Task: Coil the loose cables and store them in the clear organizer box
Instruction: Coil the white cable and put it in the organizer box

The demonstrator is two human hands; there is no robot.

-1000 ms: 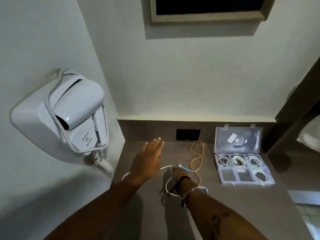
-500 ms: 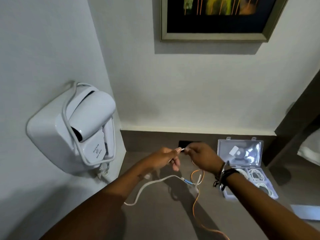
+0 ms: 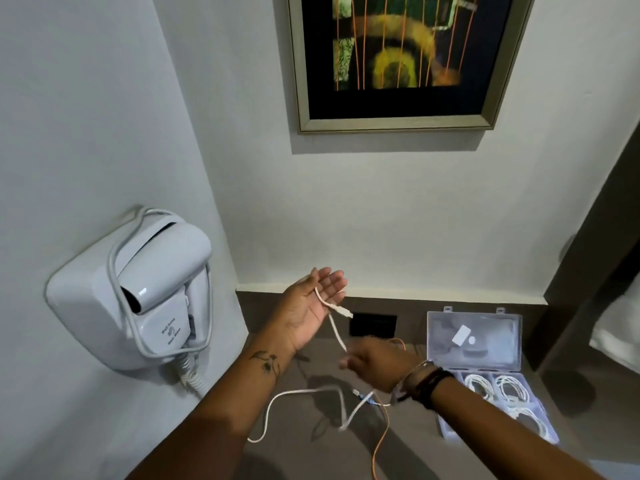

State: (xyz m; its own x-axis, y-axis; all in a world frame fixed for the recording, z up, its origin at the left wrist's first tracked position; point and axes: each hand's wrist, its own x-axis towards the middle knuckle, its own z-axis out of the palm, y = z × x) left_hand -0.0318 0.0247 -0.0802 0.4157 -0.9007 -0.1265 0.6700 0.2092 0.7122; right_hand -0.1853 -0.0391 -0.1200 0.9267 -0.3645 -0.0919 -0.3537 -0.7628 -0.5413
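Note:
My left hand (image 3: 308, 306) is raised palm up above the counter. A white cable (image 3: 337, 336) lies across its palm, with the plug end sticking out to the right. The fingers are stretched out, and the cable looks pinned near the thumb. Lower down, my right hand (image 3: 375, 365), blurred, grips the same cable. The rest of it trails in loose bends on the counter. An orange cable (image 3: 381, 431) lies beside it. The clear organizer box (image 3: 502, 327) stands open at the right, with coiled white cables (image 3: 504, 389) in its compartments.
A white hair dryer (image 3: 152, 296) hangs in its wall mount on the left, close to my left forearm. A black wall socket (image 3: 372, 325) sits behind the dark counter (image 3: 311, 459). A framed picture (image 3: 394, 60) hangs above. A dark panel (image 3: 595, 265) bounds the right side.
My hands have parted. The left has turned palm up and lifted with the cable end on it. The right has dropped lower along the cable. The view has tilted upward.

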